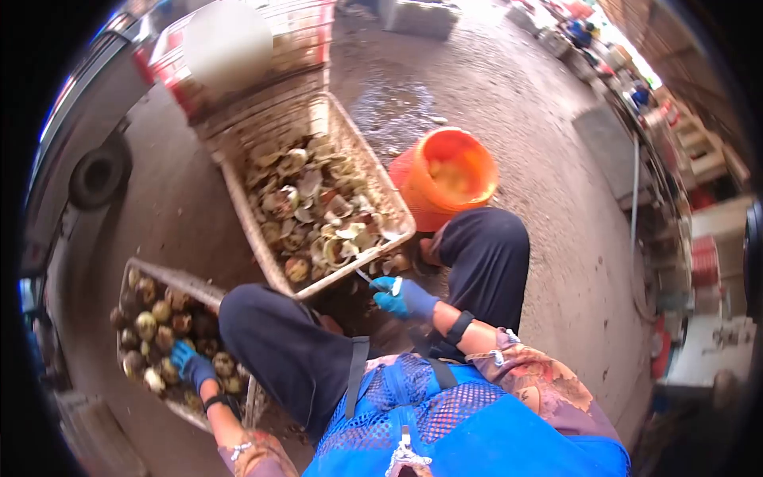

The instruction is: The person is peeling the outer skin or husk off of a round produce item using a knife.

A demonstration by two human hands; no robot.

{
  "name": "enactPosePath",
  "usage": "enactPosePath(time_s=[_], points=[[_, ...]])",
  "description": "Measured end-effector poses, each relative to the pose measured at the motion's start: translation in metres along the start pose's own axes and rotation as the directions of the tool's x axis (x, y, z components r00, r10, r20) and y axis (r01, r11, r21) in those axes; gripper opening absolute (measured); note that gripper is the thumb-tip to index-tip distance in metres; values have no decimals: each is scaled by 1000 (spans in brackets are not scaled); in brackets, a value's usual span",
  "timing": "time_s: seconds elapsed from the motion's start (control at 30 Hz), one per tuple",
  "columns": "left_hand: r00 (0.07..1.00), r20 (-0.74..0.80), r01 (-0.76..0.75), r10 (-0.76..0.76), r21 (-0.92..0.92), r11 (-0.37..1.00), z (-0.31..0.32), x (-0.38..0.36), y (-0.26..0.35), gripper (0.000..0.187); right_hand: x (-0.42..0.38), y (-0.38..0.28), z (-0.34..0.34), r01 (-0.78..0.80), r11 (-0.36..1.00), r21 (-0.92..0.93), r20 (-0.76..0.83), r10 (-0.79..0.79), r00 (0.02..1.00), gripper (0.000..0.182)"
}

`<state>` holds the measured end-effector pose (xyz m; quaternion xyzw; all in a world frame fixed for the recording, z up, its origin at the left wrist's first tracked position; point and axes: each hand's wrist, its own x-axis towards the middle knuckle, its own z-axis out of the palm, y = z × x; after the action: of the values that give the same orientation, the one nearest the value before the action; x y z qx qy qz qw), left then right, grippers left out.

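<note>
My left hand (193, 366), in a blue glove, reaches into a crate (274, 397) of round brown and greenish fruits (146, 326). Its fingers are stretched out over the fruits, and their tips are partly lost among them. My right hand (404, 298), gloved in blue too, is closed around a knife (363, 276) whose thin, pale blade points toward the big bin. A small white bit shows at its fingers. That pale rectangular bin (362, 143), just beyond my knees, holds a heap of curved peel pieces (318, 207).
An orange bucket (405, 179) with yellowish contents stands right of the bin, close to my right knee. Behind the bin rises a red and white crate (294, 40). A vehicle wheel (99, 175) is at the left. Wet ground (389, 107) lies farther off.
</note>
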<state>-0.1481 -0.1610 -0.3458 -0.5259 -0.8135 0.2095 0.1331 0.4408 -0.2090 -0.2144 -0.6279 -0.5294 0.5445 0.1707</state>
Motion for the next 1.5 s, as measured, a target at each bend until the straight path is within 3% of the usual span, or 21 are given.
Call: enactPosePath(time_s=[0.07,0.13,0.37,0.47,0.5,0.57,0.6,0.63,0.67,0.7,0.73,0.8,0.83,0.9,1.0,1.1,1.2,1.3,1.37,1.4,1.5], points=[[998,53,-16,14,40,999,-9,6,2,58,-2,2,5,63,977,-202,-50,-75,996,37],[988,155,-18,3,97,995,-31,11,6,48,-8,-4,6,32,980,-195,-61,-44,997,36],[976,-122,-152,179,206,967,-15,5,1,42,-7,-1,0,-32,986,-165,-72,21,997,39],[966,31,-258,256,124,958,-13,19,-8,44,-2,3,2,-27,986,-166,-109,9,994,39],[967,56,-247,247,0,969,-45,11,-2,39,-1,11,4,-10,989,-146,-120,-8,993,39],[906,-174,-419,385,-251,872,-17,22,-7,30,1,10,6,24,986,-165,-90,-39,995,39],[926,-214,-366,311,-305,879,-77,1,4,27,3,6,4,58,977,-205,-24,-64,998,40],[974,-224,-142,43,-448,883,-94,-10,13,26,4,11,5,48,983,-178,-12,-51,999,45],[997,-49,10,-61,-691,723,-73,-7,-1,23,4,14,4,48,990,-132,14,-46,999,44],[982,154,171,-110,-971,165,-71,-16,-4,23,4,9,6,30,998,-56,23,-29,999,43],[924,349,245,-153,-851,-464,-65,-23,-6,26,2,3,6,10,1000,19,23,-10,1000,43],[887,455,305,82,-443,-843,-82,-41,-9,36,2,-8,9,-5,993,119,21,2,1000,44],[919,376,267,121,-365,-892,-90,-53,-10,41,-2,-16,10,-7,990,143,17,5,1000,45],[953,168,280,251,-186,-942,-125,-70,-16,56,-4,-31,12,-47,980,193,13,45,999,43],[971,42,232,234,40,-972,-205,-88,-4,65,6,-35,7,19,962,273,11,-23,1000,40],[966,-66,252,250,23,-967,-240,-90,4,62,12,-43,8,150,943,296,0,-158,988,39],[978,-12,209,211,-79,-975,-275,-80,21,60,13,-87,-2,287,933,216,14,-297,955,39],[913,-128,394,388,19,-919,-329,-78,53,58,14,-134,-18,443,896,33,43,-444,895,38],[844,-236,510,483,73,-857,-335,-67,82,62,10,-155,-19,609,777,161,-72,-606,792,36],[852,-168,511,496,60,-858,-344,-66,99,64,9,-163,-21,634,737,234,-107,-629,770,35],[841,37,538,539,46,-842,-376,-75,158,67,11,-170,-33,794,599,-102,-205,-794,573,35]])
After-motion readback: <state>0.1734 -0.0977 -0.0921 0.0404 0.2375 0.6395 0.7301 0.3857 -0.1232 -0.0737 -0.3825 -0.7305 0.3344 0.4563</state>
